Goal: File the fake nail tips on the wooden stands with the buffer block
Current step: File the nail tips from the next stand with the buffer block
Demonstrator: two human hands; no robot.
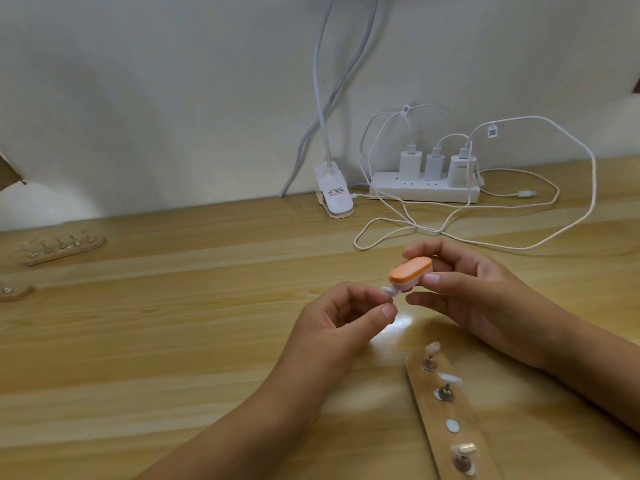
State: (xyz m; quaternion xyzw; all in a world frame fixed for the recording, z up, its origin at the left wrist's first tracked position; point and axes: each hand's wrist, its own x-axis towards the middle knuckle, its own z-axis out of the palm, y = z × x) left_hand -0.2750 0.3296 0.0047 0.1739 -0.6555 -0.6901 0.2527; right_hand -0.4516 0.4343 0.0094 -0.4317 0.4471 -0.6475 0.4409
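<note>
Left hand [341, 317] pinches a nail tip [388, 292]; right hand [478, 292] grips the buffer block [411, 271] right beside it.

Both are held up off the bench [173, 341]. The block sits just up and to the right of the tip, its lower left end touching or nearly touching it, its long axis running left to right and rising rightward. The stroke probably follows that axis, driven by the right hand. The wooden stand [424, 386] lies near the right forearm, one spot bare.

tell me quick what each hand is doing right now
Left hand: closed, pinching a fake nail tip.
Right hand: closed, holding the buffer block.
</note>
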